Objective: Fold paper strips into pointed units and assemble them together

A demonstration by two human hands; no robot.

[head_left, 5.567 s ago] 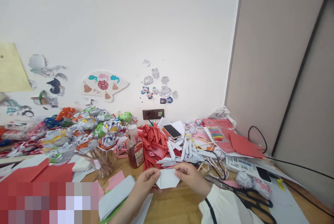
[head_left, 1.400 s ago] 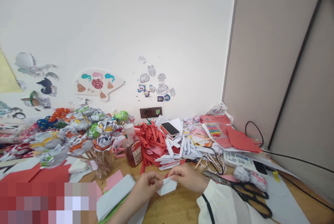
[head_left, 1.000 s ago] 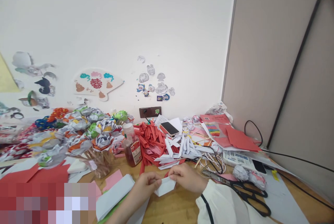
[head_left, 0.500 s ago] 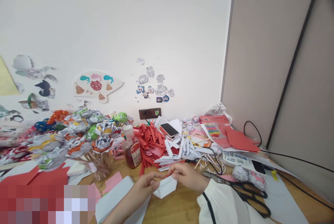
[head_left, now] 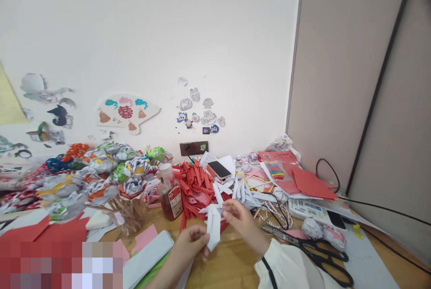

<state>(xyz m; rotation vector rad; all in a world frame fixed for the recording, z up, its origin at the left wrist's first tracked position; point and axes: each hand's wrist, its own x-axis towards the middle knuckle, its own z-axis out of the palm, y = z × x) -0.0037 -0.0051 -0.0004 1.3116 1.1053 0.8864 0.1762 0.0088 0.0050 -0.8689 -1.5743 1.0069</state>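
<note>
A piece of folded white paper (head_left: pixel 213 228), creased into a narrow strip with slanted ends, stands upright above the desk. My left hand (head_left: pixel 194 242) pinches its lower left edge between thumb and fingers. Just right of the paper's upper end is my right hand (head_left: pixel 239 221), its fingers loosely bent and apart, with nothing seen in them. Behind the hands lie a heap of folded red paper strips (head_left: pixel 195 185) and a smaller heap of folded white paper pieces (head_left: pixel 243 192). A stack of white paper sheets (head_left: pixel 146 255) rests left of my left forearm.
A glass bottle (head_left: pixel 170 197) stands beside the red heap. Crumpled paper flowers (head_left: pixel 107 167) crowd the left. Black-handled scissors (head_left: pixel 323 253) lie by my right sleeve. A phone (head_left: pixel 218 169) sits near the wall; bead strings (head_left: pixel 274 215) and cables lie to the right.
The folded paper has turned from lying sideways between both hands to upright in my left hand. My right hand has let go and moved slightly up and right.
</note>
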